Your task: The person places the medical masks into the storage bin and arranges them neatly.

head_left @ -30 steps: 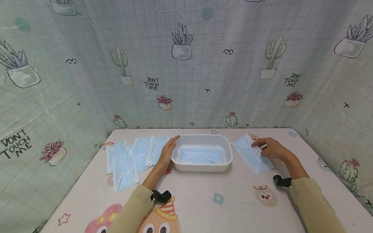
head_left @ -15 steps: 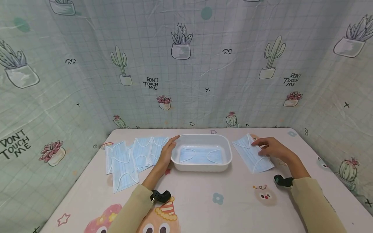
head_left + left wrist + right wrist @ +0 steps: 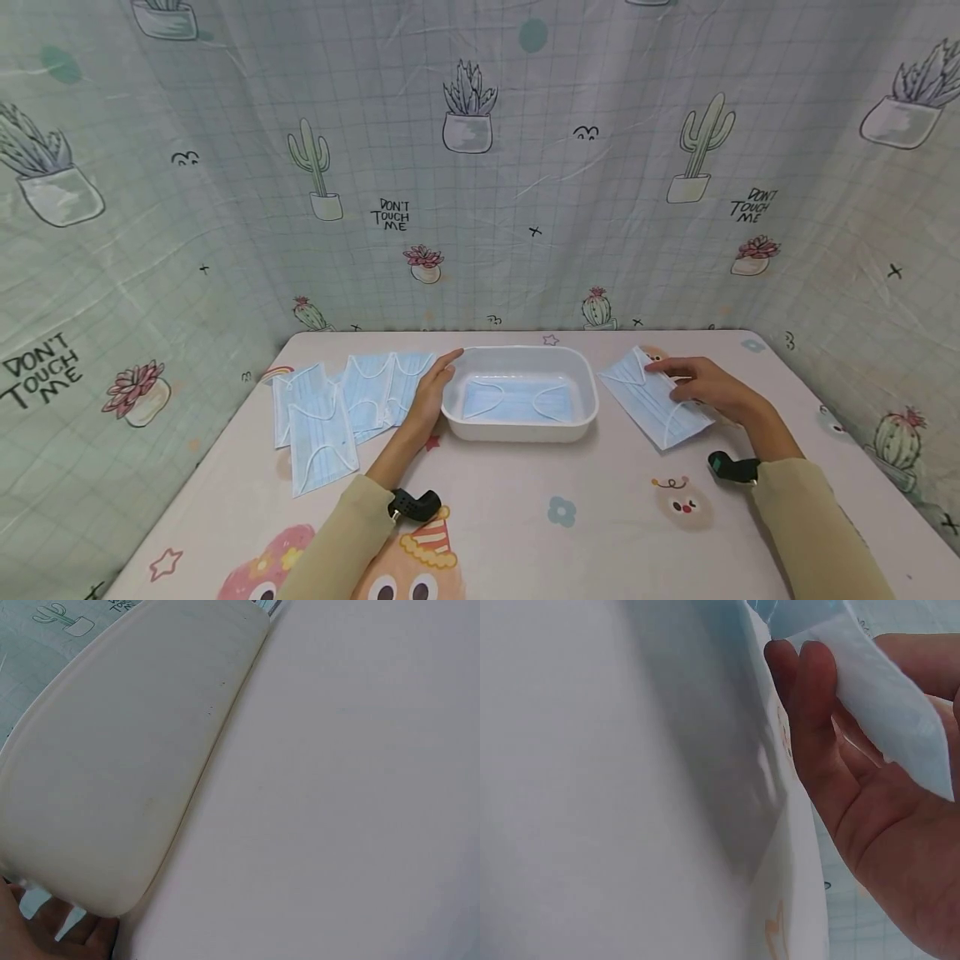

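Note:
A white plastic box (image 3: 517, 431) stands on the table with a light blue face mask (image 3: 517, 402) lying flat inside it. My left hand (image 3: 429, 393) rests against the box's left end, fingertips at the rim; in the left wrist view its fingers (image 3: 94, 935) show beside the box's rounded end. To the right of the box, my right hand (image 3: 708, 386) pinches another face mask (image 3: 656, 408) between thumb and fingers. The right wrist view shows that mask (image 3: 892, 705) bent up between the fingers, its folded part reaching over the palm.
Several more blue masks (image 3: 322, 433) lie overlapping to the left of the box, near my left forearm. The table (image 3: 525, 533) has a pale cloth with printed cartoons. A patterned curtain (image 3: 525, 192) encloses the back and sides. A black wrist camera (image 3: 731, 468) sits on the right wrist.
My right hand has shifted slightly right, and the lower end of its mask has moved a little to the right. The left hand and the box stay in place.

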`<state>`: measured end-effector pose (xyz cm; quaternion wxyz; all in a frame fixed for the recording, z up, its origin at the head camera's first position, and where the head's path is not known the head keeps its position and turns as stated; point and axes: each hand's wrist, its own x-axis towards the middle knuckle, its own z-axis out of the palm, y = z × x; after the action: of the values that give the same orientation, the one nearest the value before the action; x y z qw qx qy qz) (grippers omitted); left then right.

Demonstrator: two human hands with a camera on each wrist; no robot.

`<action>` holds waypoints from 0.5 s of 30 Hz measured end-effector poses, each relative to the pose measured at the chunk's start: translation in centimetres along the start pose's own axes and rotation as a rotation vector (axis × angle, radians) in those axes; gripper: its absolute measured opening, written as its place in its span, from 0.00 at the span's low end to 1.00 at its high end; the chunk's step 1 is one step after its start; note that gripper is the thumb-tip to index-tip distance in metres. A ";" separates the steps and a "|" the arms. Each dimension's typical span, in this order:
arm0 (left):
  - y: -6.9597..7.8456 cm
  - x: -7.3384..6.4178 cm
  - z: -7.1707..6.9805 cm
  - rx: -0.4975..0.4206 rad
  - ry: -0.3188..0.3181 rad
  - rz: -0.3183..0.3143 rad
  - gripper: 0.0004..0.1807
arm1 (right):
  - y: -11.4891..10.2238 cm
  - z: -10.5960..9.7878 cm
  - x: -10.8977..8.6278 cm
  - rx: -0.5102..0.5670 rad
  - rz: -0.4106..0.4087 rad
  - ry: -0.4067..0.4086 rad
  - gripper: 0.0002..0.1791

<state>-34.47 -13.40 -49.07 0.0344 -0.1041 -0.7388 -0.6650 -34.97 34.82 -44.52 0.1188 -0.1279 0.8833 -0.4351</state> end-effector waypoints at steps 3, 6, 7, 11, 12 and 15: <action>-0.1 0.0 0.0 0.004 0.000 -0.003 0.25 | 0.0 0.0 -0.1 0.008 -0.008 0.007 0.34; -0.1 0.0 0.0 0.005 0.000 -0.006 0.25 | -0.1 -0.1 -0.4 0.008 -0.020 0.023 0.33; 0.0 0.0 0.0 0.005 0.000 -0.005 0.25 | -0.1 -0.1 -0.5 0.012 -0.023 0.028 0.33; 0.0 0.0 -0.1 0.009 0.002 -0.003 0.25 | -0.3 -0.5 -0.7 0.027 -0.049 0.040 0.32; 0.0 0.0 -0.1 0.010 0.004 -0.004 0.25 | -0.3 -0.6 -0.7 0.034 -0.053 0.042 0.32; -0.1 0.0 -0.1 0.016 0.007 -0.003 0.25 | -0.5 -0.7 -0.8 0.036 -0.061 0.052 0.32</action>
<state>-34.50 -13.49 -49.13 0.0369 -0.1005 -0.7439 -0.6596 -34.41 35.29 -43.59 0.0845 -0.1412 0.8739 -0.4574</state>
